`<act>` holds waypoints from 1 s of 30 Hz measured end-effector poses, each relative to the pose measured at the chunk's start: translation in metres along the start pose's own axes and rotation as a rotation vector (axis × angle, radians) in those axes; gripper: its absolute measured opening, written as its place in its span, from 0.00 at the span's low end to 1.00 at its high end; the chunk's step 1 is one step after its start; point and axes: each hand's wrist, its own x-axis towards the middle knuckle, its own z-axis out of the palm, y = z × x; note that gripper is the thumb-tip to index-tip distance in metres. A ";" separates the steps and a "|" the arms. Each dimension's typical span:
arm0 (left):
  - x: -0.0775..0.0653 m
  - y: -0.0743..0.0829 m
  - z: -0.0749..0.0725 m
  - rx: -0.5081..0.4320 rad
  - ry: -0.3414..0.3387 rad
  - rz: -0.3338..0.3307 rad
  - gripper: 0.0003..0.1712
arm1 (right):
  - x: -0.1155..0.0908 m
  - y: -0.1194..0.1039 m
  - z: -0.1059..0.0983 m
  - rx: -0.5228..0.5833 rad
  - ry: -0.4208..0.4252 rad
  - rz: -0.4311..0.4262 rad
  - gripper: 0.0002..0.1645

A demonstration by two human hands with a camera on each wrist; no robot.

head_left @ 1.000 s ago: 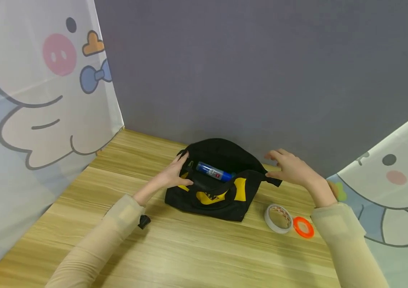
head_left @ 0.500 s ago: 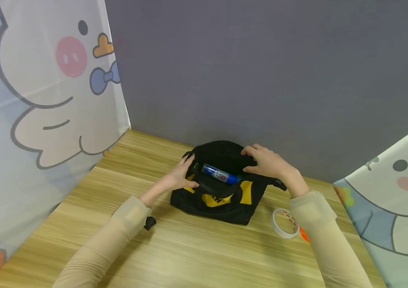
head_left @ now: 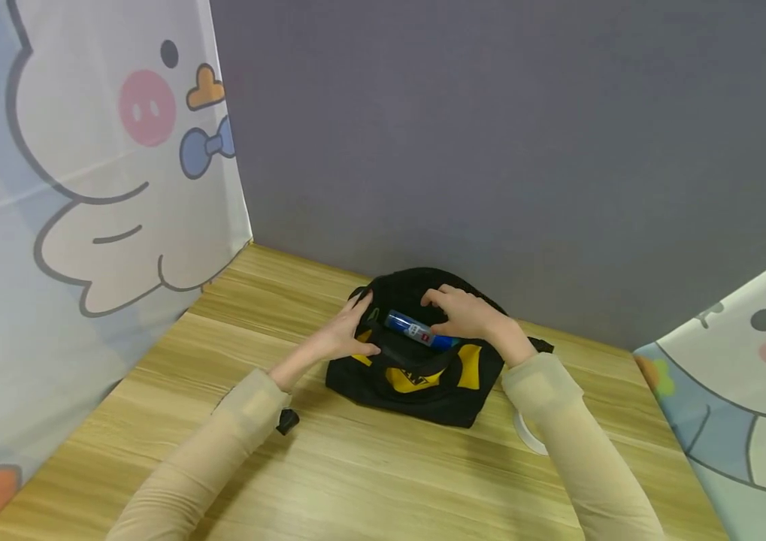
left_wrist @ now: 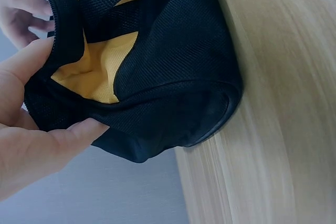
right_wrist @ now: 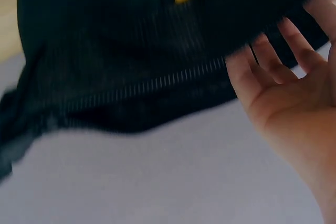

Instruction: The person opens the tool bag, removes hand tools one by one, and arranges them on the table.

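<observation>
One spread left hand (head_left: 337, 337) apparently braces your bag (head_left: 399, 396) near the tabletop (head_left: 369, 488)'s back edge; right hand (head_left: 467, 314) relaxed, empty.

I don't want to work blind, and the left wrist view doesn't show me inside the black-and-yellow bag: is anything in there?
Observer: Yes, in the head view a blue tube with a pale label lies in the mouth of the bag.
Operator: Where is the right hand relative to it?
Observer: The right hand is over the bag's opening, its thumb overlapping the tube in the picture; I can't tell whether they touch.
Operator: Anything on the table by the right arm?
Observer: Yes, a white curved item, mostly hidden by the right sleeve.
</observation>
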 end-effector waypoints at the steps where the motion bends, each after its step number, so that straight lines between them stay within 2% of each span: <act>1: 0.000 0.000 0.000 0.001 0.002 0.001 0.59 | 0.003 0.000 0.003 0.004 -0.013 0.003 0.26; 13: -0.001 -0.004 0.001 -0.013 0.014 0.003 0.59 | 0.028 -0.001 0.031 0.022 -0.119 0.045 0.31; 24: -0.002 -0.002 0.000 -0.017 0.011 -0.009 0.59 | 0.041 0.002 0.044 0.018 -0.115 0.037 0.33; 30: -0.001 -0.002 0.001 -0.018 0.003 -0.008 0.58 | 0.049 0.005 0.048 0.028 -0.139 0.074 0.34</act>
